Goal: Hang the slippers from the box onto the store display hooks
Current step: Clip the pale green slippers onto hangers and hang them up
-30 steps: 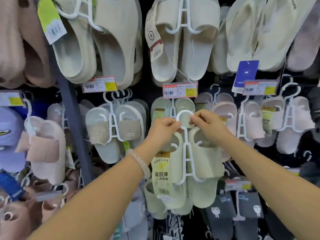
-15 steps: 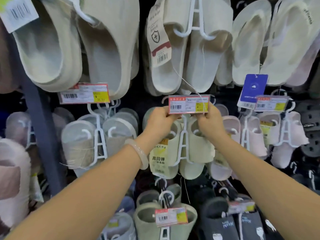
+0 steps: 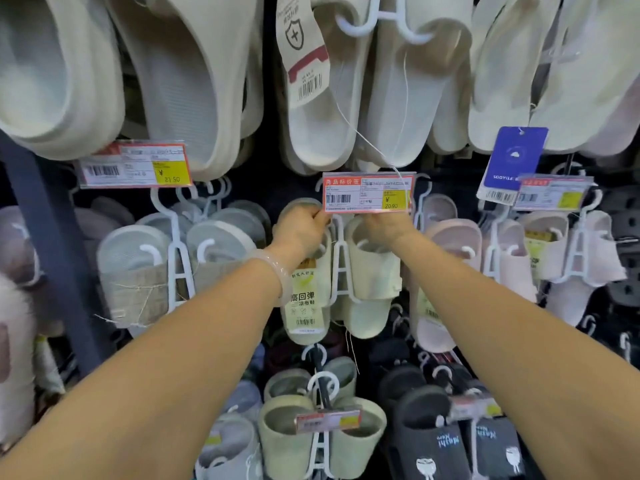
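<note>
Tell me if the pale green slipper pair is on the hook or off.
Cannot tell: the price tag hides the hanger top, and both hands grip there.

Views: 1, head-worn, wide-angle.
Facing: forward, level with a slipper display wall [image 3: 62, 237]; upper rows loom overhead.
Nearness: close, at arm's reach; both forearms run in from the bottom corners.
Overlap: none, single view.

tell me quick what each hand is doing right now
Left hand: fingers curled, gripping the top of the pale green slippers.
Right hand: gripping the same pair, fingertips hidden behind the price tag.
</note>
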